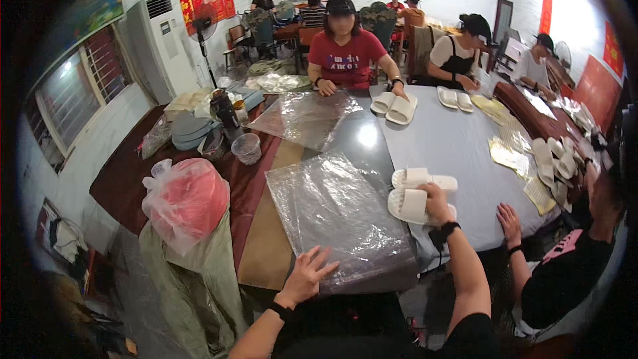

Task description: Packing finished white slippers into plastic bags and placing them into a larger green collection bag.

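1. The pair of white slippers (413, 178) lies directly at my right hand (435, 203), toes pointing left, one slipper just beyond the other.
2. My right fingers curl over the nearer slipper, just behind its strap. I touch it, but I cannot tell whether I have it clamped, since the back of my hand hides the contact.
3. My left hand (309, 276) is spread, fingers apart and pinching nothing, at the near edge of a clear plastic sheet (335, 209). That sheet stretches away from my left fingertips and ends just beside the slippers' toes.
4. I judge the step in hand to be handling the pair on my right while my left steadies the film. The next move, I'd say, calls for a sure hold on both slippers together and light fingertips on the slippery plastic.
5. Beyond my right grip, across the grey cloth (465, 146), a co-worker's hand (399, 88) is at another white pair (401, 109).
6. Right of my grip, another person's hand (510, 225) rests at the cloth's edge; past it lie yellow packets (509, 154) and more pale slippers (545, 159).
7. Well left of my left hand sits a pink bundle (189, 199) in clear plastic.
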`<state>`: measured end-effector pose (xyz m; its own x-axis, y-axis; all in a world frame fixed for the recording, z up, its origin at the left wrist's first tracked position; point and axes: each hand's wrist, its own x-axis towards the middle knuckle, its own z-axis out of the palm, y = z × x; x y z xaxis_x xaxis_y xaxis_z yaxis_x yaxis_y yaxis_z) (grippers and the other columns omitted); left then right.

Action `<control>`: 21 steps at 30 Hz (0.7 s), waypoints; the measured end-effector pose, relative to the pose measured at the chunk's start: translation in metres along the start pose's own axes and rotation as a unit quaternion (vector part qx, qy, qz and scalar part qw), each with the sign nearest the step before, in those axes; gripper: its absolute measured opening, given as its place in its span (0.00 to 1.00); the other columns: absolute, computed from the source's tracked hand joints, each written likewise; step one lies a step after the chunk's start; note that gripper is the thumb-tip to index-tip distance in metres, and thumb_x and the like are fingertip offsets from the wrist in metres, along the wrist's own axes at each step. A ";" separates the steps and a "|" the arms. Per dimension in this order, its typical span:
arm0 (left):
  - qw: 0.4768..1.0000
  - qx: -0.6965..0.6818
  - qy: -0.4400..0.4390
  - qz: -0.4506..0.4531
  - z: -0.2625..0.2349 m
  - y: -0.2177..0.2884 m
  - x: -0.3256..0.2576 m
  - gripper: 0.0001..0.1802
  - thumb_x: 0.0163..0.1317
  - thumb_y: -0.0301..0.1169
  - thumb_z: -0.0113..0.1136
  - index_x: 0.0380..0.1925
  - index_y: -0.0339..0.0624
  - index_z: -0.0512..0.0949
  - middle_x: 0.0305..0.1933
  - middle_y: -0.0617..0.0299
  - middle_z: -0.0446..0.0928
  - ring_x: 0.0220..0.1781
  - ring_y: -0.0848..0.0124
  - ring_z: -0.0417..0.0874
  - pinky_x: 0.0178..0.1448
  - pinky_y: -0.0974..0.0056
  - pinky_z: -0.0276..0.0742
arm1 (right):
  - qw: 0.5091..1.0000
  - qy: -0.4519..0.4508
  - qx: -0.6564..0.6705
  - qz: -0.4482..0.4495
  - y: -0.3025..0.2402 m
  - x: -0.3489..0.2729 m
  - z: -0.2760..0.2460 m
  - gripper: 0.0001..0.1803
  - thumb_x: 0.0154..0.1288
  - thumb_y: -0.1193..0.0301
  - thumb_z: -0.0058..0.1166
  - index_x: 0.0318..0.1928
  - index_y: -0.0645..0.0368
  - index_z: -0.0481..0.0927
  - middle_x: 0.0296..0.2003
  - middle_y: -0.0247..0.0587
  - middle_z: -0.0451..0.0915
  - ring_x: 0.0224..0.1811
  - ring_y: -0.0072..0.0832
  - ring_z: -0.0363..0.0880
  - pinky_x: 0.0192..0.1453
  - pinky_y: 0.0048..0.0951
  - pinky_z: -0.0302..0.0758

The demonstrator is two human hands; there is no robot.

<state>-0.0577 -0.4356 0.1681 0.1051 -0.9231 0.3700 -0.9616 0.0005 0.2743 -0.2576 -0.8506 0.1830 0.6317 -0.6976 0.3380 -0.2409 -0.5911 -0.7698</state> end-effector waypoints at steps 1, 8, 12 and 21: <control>1.000 0.014 0.005 0.002 0.003 -0.004 -0.001 0.36 0.55 0.17 0.57 0.65 0.60 0.79 0.76 0.56 0.68 0.73 0.49 0.68 0.74 0.47 0.65 | 0.999 0.044 0.022 0.023 0.000 -0.006 0.001 0.11 0.57 0.81 0.59 0.41 0.62 0.88 0.42 0.45 0.84 0.44 0.33 0.81 0.50 0.32 0.76; 0.999 -0.038 0.019 0.000 -0.006 0.002 0.003 0.35 0.55 0.20 0.58 0.66 0.51 0.77 0.75 0.53 0.68 0.73 0.50 0.69 0.74 0.49 0.64 | 0.979 0.135 0.080 0.127 0.020 -0.057 -0.039 0.18 0.64 0.85 0.53 0.54 0.60 0.80 0.47 0.50 0.85 0.50 0.39 0.84 0.56 0.35 0.79; 1.000 0.001 -0.005 0.014 -0.004 -0.001 0.004 0.36 0.56 0.21 0.60 0.67 0.55 0.76 0.77 0.51 0.66 0.73 0.49 0.68 0.73 0.48 0.65 | 0.991 0.102 -0.023 0.082 0.028 -0.086 -0.057 0.25 0.62 0.88 0.58 0.59 0.60 0.73 0.58 0.56 0.81 0.68 0.46 0.77 0.62 0.37 0.80; 0.995 0.048 -0.079 0.024 -0.011 0.011 0.016 0.39 0.56 0.19 0.63 0.71 0.47 0.71 0.80 0.48 0.59 0.78 0.45 0.62 0.71 0.43 0.69 | 0.952 -0.095 -0.289 -0.029 0.042 -0.068 -0.062 0.13 0.63 0.83 0.55 0.48 0.66 0.83 0.65 0.62 0.74 0.68 0.60 0.70 0.70 0.48 0.68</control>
<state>-0.0642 -0.4460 0.1870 0.0248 -0.9720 0.2335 -0.9850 0.0161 0.1717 -0.3563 -0.8529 0.1609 0.7656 -0.6030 0.2243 -0.5313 -0.7892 -0.3082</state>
